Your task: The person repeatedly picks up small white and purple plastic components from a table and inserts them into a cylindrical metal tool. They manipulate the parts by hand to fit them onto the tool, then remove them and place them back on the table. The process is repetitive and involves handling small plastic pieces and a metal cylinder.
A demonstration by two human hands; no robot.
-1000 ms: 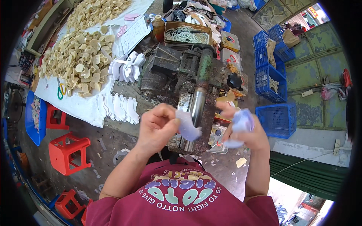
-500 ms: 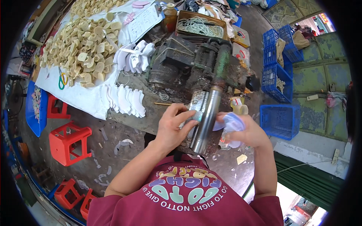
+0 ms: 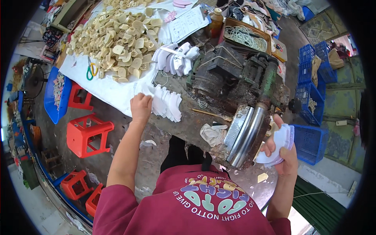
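At the left end of a row of thin white curved pieces (image 3: 171, 103) on the bench, my left hand (image 3: 141, 106) is closed, its fingertips at the endmost white curved piece (image 3: 147, 89). My right hand (image 3: 289, 158) grips a small stack of white and lavender curved pieces (image 3: 282, 140), fanned slightly, thumb on the near side. Between my hands a polished metal cylinder (image 3: 250, 135) sticks out toward me from a grimy green machine (image 3: 267, 84). A worn metal block (image 3: 237, 124) lies alongside the cylinder.
A crumpled whitish cloth (image 3: 212, 135) and a thin wooden stick (image 3: 207, 112) lie left of the cylinder. Behind the row are bundled white pieces (image 3: 175, 58) and a heap of beige pieces (image 3: 117, 43). Red stools (image 3: 88, 135) stand left, blue crates (image 3: 310, 143) right.
My left hand has left the cylinder and reached left to the row of white pieces. My right hand has moved away from the cylinder with its stack. The view has shifted left.
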